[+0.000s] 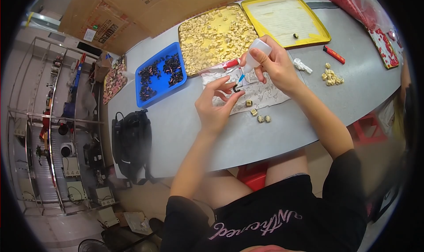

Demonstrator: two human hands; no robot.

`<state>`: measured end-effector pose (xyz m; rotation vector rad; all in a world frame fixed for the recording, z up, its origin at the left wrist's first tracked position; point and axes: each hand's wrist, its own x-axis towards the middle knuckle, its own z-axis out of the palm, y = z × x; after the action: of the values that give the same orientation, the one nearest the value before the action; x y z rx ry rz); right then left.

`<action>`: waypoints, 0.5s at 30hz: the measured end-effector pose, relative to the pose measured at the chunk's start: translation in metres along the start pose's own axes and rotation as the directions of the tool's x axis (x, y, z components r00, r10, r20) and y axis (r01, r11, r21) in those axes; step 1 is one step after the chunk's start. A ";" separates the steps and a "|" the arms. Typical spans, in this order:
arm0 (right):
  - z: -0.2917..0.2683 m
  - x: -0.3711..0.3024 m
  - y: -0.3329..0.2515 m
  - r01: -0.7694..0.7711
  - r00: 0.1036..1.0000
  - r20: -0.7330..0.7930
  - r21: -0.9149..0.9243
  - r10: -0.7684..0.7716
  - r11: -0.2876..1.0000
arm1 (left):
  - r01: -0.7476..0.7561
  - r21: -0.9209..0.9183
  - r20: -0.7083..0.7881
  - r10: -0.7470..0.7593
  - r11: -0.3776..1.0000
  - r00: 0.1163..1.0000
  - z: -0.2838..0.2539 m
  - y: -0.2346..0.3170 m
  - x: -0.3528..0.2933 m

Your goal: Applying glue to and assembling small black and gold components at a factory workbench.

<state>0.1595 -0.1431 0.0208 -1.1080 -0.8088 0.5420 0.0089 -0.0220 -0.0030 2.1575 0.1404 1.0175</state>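
Observation:
My right hand (277,65) grips a white squeeze bottle (260,44), tilted with its thin blue nozzle (241,78) pointing down to the left. The nozzle's tip is close to a small black curved piece (237,88), pinched between the fingers of my left hand (215,103); whether they touch I cannot tell. Both hands are over a creased, stained white sheet (265,95). Just below the piece lies a small black-and-cream cube (249,103), with a few more small cubes (260,118) nearer to me.
A blue tray (164,85) of black pieces stands left, beside a yellow tray (210,7) full of cream cubes. Another yellow tray (320,27) holds one dark cube. Right are crumpled tissue (302,65), a red stick-shaped object (334,54) and cube pile (331,77). A black bag (131,141) lies left.

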 end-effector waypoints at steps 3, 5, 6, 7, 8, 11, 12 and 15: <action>0.001 0.000 0.001 0.004 1.000 0.012 0.086 -0.005 0.996 | -0.005 -0.001 0.000 0.005 1.000 1.000 0.000 0.001 0.000; 0.002 0.000 0.001 -0.002 1.000 0.002 0.077 0.002 0.997 | -0.006 0.000 0.001 0.006 1.000 1.000 0.000 0.000 0.000; 0.003 0.000 0.001 -0.007 1.000 -0.008 0.068 0.008 0.998 | -0.007 0.001 0.001 0.007 1.000 1.000 0.000 0.000 0.000; 0.002 0.000 0.001 -0.007 1.000 -0.008 0.068 0.008 0.998 | -0.007 0.001 0.001 0.007 1.000 1.000 -0.001 0.000 0.000; 0.000 0.001 0.000 -0.001 1.000 0.001 0.040 0.001 0.999 | -0.007 -0.002 -0.001 0.007 1.000 1.000 -0.001 0.000 0.000; -0.002 0.000 -0.003 0.003 1.000 0.019 0.020 -0.003 1.000 | -0.009 0.000 -0.006 0.009 1.000 1.000 -0.001 0.000 0.000; -0.002 0.000 -0.004 0.001 1.000 0.024 0.024 -0.002 1.000 | -0.013 0.001 -0.008 0.013 1.000 1.000 -0.001 0.000 0.001; 0.001 -0.002 -0.003 -0.014 0.999 0.039 0.095 0.010 0.995 | -0.008 -0.006 -0.009 0.008 1.000 1.000 -0.001 0.000 0.000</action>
<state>0.1578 -0.1449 0.0235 -1.0179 -0.8021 0.6073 0.0085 -0.0217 -0.0027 2.1498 0.1324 1.0305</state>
